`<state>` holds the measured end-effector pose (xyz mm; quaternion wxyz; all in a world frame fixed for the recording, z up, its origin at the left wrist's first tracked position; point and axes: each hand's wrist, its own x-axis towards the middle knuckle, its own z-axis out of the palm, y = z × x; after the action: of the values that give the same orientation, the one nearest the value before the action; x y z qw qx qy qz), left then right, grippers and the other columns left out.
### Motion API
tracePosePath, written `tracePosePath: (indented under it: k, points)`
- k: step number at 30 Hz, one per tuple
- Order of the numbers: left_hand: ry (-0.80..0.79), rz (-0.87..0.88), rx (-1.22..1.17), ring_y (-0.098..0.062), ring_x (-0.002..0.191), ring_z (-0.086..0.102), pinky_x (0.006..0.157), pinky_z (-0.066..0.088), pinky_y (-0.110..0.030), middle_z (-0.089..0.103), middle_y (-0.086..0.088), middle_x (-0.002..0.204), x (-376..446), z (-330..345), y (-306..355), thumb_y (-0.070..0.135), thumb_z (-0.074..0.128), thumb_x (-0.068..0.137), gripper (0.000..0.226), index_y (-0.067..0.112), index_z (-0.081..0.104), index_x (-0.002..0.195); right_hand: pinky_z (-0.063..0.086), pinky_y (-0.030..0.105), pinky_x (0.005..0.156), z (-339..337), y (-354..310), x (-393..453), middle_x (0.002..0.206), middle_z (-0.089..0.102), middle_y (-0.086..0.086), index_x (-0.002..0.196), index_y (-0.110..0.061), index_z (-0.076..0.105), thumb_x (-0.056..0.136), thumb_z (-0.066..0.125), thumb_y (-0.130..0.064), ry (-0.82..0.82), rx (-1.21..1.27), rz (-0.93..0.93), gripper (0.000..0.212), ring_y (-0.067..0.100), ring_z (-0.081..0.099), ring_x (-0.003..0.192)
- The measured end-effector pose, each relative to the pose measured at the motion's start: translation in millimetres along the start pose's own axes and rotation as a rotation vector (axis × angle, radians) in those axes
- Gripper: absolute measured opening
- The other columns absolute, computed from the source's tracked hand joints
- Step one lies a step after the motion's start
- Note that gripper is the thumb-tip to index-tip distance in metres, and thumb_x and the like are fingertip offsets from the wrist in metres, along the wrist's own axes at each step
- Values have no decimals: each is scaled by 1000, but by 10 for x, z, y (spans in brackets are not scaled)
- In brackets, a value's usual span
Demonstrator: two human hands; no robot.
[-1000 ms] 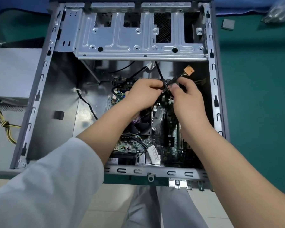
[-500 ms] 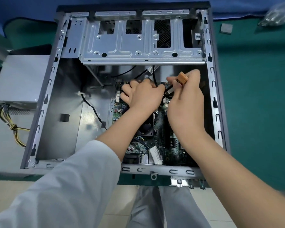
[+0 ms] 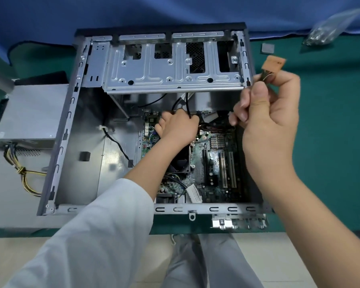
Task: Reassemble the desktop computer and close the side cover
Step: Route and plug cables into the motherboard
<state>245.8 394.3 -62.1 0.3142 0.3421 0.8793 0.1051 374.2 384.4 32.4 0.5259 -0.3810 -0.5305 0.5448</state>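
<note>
Computer case [image 3: 56, 161] lies on its side on the green mat [image 3: 324, 142] with the side cover off and the inside open to view; all places below are given relative to this case. Circuit board [image 3: 218, 163] sits in the near right part of the case floor, with a black fan [image 3: 180, 163] at its left part; the metal drive cage [image 3: 170, 67] spans the far end. Right hand [image 3: 266, 119] is raised above the right wall of the case, fingers curled and thumb pressed in, pinching a bundle of wires just below an orange plug [image 3: 273, 63]; the plug stands clear above the hand, over the far right corner of the case, and is blurred. Left hand [image 3: 179, 126] is down inside the case at the far edge of the board, fingers curled under and out of sight; a black cable [image 3: 188, 104] runs down to it from under the cage, and the hand appears to grip it, though the hold itself is hidden. White sleeve [image 3: 96, 235] covers the left arm over the near wall. Power supply box [image 3: 29, 113] rests outside the left wall, with yellow and black wires [image 3: 25, 173] trailing from its near side. Small grey pad [image 3: 267, 48] and a clear plastic bag [image 3: 330, 28] lie beyond the far right corner.
</note>
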Motion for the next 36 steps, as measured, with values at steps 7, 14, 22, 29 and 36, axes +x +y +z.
tracePosePath:
  k: [7,14,22,29,36]
  points:
    - [14,39,-46,-24,103,43,82,23,-34,49,-5,101,-24,-30,-4,30,43,94,19,13,51,98,29,18,43,-14,-191,-30,66,42,-2,97,-19,39,102,33,-9,-12,103,-25,13,7,32,46]
    - [1,13,-87,-27,80,51,66,37,-32,54,-5,92,-49,-62,-36,33,53,93,38,5,44,118,29,19,42,-139,-94,210,55,43,-11,93,-22,39,103,37,-22,-89,-144,120,9,6,35,45]
    - [105,348,157,-32,117,38,95,38,-38,44,-15,119,-85,-26,-114,29,54,94,26,14,60,113,40,23,82,-290,137,-8,91,53,0,105,-13,62,100,40,-22,-223,-716,17,25,15,52,88]
    - [50,473,279,-32,114,35,99,28,-36,46,-19,119,-81,24,-93,21,34,102,37,2,64,114,36,31,56,-294,221,-61,50,51,-16,58,-29,48,95,25,-52,75,-636,-103,50,7,48,52]
    - [-37,322,19,-28,114,34,82,22,-34,52,-12,118,-8,45,4,31,26,101,40,17,62,105,29,23,51,-279,268,-106,43,43,-8,46,-27,47,91,38,-49,-192,-310,9,51,6,40,43]
